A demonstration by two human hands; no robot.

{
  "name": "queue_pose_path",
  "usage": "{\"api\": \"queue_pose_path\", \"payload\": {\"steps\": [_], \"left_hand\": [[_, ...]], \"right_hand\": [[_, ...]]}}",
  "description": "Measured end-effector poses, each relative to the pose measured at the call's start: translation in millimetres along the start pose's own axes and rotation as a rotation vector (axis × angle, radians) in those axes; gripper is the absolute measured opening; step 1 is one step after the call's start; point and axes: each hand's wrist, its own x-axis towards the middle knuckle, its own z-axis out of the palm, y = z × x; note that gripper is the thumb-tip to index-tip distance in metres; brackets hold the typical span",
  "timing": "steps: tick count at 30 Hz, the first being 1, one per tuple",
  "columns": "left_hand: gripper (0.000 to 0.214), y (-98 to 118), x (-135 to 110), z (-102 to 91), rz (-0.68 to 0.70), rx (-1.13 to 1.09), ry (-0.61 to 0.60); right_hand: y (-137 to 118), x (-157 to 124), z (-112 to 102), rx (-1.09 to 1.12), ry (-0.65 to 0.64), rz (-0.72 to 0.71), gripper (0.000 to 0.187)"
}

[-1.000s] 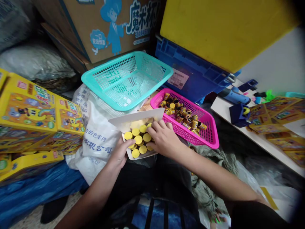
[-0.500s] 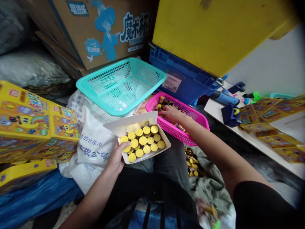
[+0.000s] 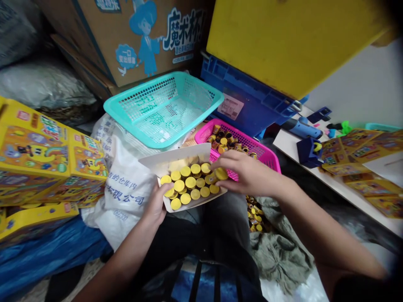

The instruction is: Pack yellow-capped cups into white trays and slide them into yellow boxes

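Note:
My left hand (image 3: 156, 204) grips the near left corner of a small white cardboard box (image 3: 176, 157) with its flap raised. Inside the box stand several small yellow-capped cylinders (image 3: 188, 183) packed close together. My right hand (image 3: 246, 173) is closed on one more yellow-capped cylinder (image 3: 221, 173), held at the box's right edge. Just behind it sits a pink mesh basket (image 3: 267, 154) with several loose cylinders (image 3: 224, 140) of the same kind lying in it.
An empty teal basket (image 3: 163, 107) rests on a white printed sack (image 3: 124, 188). Yellow printed cartons (image 3: 47, 159) are stacked at left. A blue crate (image 3: 252, 98) and yellow slab stand behind. More cylinders (image 3: 255, 212) lie on a cloth by my knee. Right is a table with flat cartons (image 3: 355, 155).
My right hand left the box, reached into the pink basket, and has come back to the box's right edge with one cylinder. The left hand kept its hold on the box.

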Motion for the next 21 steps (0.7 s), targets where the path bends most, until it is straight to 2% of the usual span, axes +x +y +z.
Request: {"api": "queue_pose_path", "payload": {"steps": [3,5,8,10,12,13,15,16,18,21], "left_hand": [[0.072,-1.0,-0.2,-0.3,0.009,0.001,-0.011],[0.072,-1.6,-0.2,-1.3,0.016,0.004,-0.024],[0.070,-1.3,-0.3,-2.0,0.019,0.014,-0.033],[0.065,-0.5,-0.7,-1.1,0.012,0.015,-0.020],[0.060,0.4,-1.2,0.9,0.006,0.012,-0.004],[0.058,0.9,-1.4,2.1,0.006,0.008,0.000],[0.055,1.9,-1.7,4.2,0.004,0.004,0.002],[0.054,2.5,-1.9,5.0,0.003,0.007,0.006],[0.052,3.3,-2.5,5.4,0.003,0.027,0.016],[0.053,0.3,-4.3,0.3,0.049,0.079,0.017]], "right_hand": [[-17.1,16.9,27.8,-0.284,-0.131,-0.041,0.029],[-19.1,26.0,40.4,-0.342,-0.163,-0.083,0.032],[-9.1,26.9,35.1,-0.257,-0.048,-0.104,0.042],[10.3,21.3,19.8,-0.179,0.075,0.013,0.039],[40.5,15.1,5.2,-0.194,0.146,0.272,0.033],[58.2,12.6,1.1,-0.242,0.126,0.403,0.031],[92.7,9.5,1.8,-0.369,-0.033,0.537,0.028],[107.3,9.0,6.5,-0.434,-0.150,0.520,0.033],[127.6,10.2,21.0,-0.516,-0.354,0.388,0.045],[137.5,14.5,40.5,-0.559,-0.457,0.258,0.037]]}}
